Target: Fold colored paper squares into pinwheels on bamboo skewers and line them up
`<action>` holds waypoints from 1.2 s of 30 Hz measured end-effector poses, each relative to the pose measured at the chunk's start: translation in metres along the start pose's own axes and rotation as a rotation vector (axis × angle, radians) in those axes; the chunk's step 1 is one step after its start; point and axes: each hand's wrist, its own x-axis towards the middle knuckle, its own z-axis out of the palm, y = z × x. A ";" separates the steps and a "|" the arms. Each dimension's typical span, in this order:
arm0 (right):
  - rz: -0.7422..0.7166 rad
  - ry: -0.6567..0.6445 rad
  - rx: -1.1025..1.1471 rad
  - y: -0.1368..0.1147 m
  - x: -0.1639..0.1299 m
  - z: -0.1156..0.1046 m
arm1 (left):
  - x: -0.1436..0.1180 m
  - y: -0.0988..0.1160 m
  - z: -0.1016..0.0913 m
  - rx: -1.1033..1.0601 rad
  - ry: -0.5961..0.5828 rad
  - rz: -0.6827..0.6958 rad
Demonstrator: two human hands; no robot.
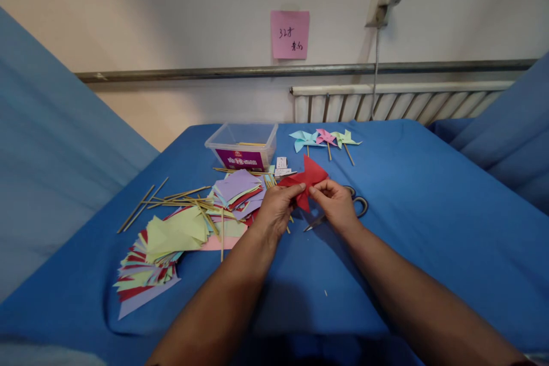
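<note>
Blue worktop (407, 211) w/ loose stacks of coloured paper squares (171, 240) and wooden sticks (171, 197) at left; clear tub (242, 146) behind; 3 finished pinwheels (326, 138) at back. Scissors (358, 204) lie just under the right hand (337, 206). Left hand (277, 209) & right hand both pinch the red paper (306, 180), held above the worktop, mid-fold. Risk: thin sheet may tear or crease off-line if the pinches pull unevenly.

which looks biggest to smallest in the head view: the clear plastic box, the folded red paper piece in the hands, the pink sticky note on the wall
1. Clear plastic box
2. Folded red paper piece, held by the left hand and right hand
3. Pink sticky note

The paper and the note look close in size, and the note hangs farther from the camera, so their order is unsure.
</note>
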 end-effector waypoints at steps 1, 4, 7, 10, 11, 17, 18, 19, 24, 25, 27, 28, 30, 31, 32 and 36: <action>-0.001 -0.003 -0.001 0.000 0.000 0.000 | 0.000 0.000 0.000 0.006 0.004 0.001; -0.005 -0.008 -0.003 0.001 0.000 0.000 | -0.001 0.001 0.001 0.011 0.015 0.001; -0.006 -0.005 -0.004 0.001 -0.001 0.001 | -0.001 0.000 0.001 0.005 0.012 0.002; -0.013 0.000 -0.018 0.001 -0.001 0.001 | -0.001 0.000 0.000 0.001 0.009 0.005; -0.014 0.005 -0.023 0.001 0.000 0.000 | -0.001 0.000 0.000 0.001 0.010 0.007; -0.005 0.000 -0.024 0.002 0.001 0.000 | 0.000 0.000 0.000 0.026 0.013 0.002; -0.001 -0.002 -0.020 0.002 0.001 0.000 | 0.000 0.000 0.000 0.030 0.014 0.001; 0.002 -0.004 -0.016 0.002 0.000 0.000 | 0.000 -0.001 -0.001 0.032 0.015 0.003; 0.006 -0.025 -0.004 0.001 -0.002 0.000 | 0.003 -0.002 -0.003 0.055 0.012 0.031; -0.003 -0.025 -0.006 0.000 -0.002 -0.001 | 0.004 -0.002 -0.004 0.062 0.007 0.036; -0.032 0.020 0.006 -0.003 0.000 -0.004 | 0.004 0.000 -0.006 0.073 -0.009 0.042; -0.043 0.063 0.024 -0.006 0.002 -0.007 | 0.005 0.002 -0.007 0.081 -0.019 0.039; -0.030 0.145 0.087 -0.010 0.006 -0.012 | 0.004 0.006 -0.009 0.108 -0.045 0.014; 0.003 0.153 0.115 -0.012 0.009 -0.015 | 0.003 0.008 -0.010 0.127 -0.065 -0.008; 0.047 0.132 0.132 -0.014 0.011 -0.017 | 0.003 0.011 -0.011 0.150 -0.090 -0.032; 0.214 -0.122 0.181 -0.019 0.012 -0.021 | -0.001 0.019 -0.012 0.263 -0.192 -0.081</action>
